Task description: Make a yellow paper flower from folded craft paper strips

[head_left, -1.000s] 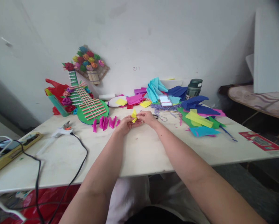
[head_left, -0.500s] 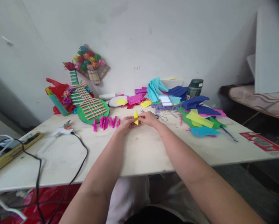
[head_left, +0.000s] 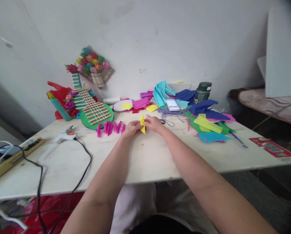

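Both my hands meet over the middle of the white table (head_left: 147, 156) and pinch a small folded yellow paper piece (head_left: 142, 124). My left hand (head_left: 131, 129) grips it from the left, fingers closed. My right hand (head_left: 154, 123) pinches it from the right. Several folded pink paper pieces (head_left: 110, 127) lie just left of my left hand. Small scissors (head_left: 162, 121) lie behind my right hand.
A green paper guitar (head_left: 94, 112) with paper flowers leans at the back left. A glue gun (head_left: 62, 137) with a black cord lies at the left, beside a power strip (head_left: 16, 156). Coloured paper scraps (head_left: 206, 125) and a dark green jar (head_left: 202, 92) fill the back right.
The yellow paper has been turned and shifted slightly right between my fingers, now hanging more upright. My hands have stayed at almost the same place.
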The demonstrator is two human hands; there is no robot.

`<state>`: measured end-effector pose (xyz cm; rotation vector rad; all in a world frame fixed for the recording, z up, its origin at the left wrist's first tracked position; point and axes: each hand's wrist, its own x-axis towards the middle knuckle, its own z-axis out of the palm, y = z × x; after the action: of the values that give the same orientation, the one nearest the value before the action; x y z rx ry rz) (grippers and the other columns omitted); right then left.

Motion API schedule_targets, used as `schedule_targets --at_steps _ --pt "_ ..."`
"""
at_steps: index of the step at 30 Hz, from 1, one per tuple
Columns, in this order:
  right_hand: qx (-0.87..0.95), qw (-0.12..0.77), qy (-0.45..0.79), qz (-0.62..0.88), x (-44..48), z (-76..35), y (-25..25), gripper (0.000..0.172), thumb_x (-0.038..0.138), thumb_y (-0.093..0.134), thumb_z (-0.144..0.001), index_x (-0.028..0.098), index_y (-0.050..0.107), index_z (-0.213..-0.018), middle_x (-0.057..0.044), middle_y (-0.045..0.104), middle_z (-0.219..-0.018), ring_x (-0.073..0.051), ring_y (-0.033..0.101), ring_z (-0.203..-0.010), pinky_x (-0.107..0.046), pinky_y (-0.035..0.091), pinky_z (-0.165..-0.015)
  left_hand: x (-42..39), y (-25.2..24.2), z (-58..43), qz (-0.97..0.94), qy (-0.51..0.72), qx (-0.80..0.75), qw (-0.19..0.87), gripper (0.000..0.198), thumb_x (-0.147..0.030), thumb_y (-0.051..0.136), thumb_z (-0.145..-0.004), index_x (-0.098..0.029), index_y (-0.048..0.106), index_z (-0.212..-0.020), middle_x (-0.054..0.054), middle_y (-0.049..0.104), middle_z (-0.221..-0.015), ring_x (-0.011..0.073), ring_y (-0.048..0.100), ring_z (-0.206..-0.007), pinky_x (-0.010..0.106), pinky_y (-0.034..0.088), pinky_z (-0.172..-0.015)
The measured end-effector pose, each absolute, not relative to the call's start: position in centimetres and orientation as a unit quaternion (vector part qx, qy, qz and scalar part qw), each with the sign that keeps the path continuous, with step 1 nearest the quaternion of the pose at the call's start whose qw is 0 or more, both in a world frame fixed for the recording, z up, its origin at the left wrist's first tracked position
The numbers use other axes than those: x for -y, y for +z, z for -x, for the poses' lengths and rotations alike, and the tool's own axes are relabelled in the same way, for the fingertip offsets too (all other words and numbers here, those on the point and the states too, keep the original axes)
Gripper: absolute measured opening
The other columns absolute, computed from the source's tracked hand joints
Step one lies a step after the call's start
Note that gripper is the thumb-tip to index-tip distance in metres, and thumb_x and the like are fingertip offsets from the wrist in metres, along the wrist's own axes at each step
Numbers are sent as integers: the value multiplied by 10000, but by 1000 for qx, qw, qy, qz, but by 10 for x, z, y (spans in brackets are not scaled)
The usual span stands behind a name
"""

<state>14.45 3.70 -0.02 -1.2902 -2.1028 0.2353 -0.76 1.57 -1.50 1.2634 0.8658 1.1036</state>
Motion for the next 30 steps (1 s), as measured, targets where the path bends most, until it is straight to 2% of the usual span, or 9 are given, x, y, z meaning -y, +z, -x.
schedule_targets --at_steps 5,9,14,22,30 --pt "745 369 213 514 -50 -138 -12 181 257 541 -709 164 661 -808 -9 647 -667 -118 562 -597 -209 399 -551 -14 -12 6 -541 472 -381 583 404 -183 704 -555 -104 574 -929 78 672 -756 183 634 -670 293 493 -646" --pt "750 358 272 485 -53 -140 -15 213 257 527 -714 144 647 -849 12 616 -605 -99 551 -539 -196 393 -520 -13 -12 6 -545 464 -373 590 384 -209 704 -557 -96 594 -907 78 672 -761 177 630 -671 284 490 -648" --pt "806 308 168 476 -39 -146 -3 203 293 561 -702 190 645 -855 1 647 -693 -119 562 -649 -203 374 -565 -16 -15 8 -549 460 -381 585 432 -228 705 -555 -84 592 -946 70 671 -734 171 626 -665 280 484 -638" --pt "819 262 22 510 -29 -144 3 218 362 499 -760 234 623 -886 -23 660 -817 -154 566 -759 -228 335 -596 -20 -18 9 -583 450 -393 551 459 -252 706 -559 -91 568 -966 53 666 -697 153 616 -622 244 459 -583" --pt "801 249 24 543 -34 -141 -1 240 383 472 -773 235 614 -898 -34 657 -852 -165 563 -761 -237 329 -587 -16 -15 7 -578 441 -404 555 351 -244 718 -545 -106 567 -830 26 651 -630 132 595 -567 242 456 -572"
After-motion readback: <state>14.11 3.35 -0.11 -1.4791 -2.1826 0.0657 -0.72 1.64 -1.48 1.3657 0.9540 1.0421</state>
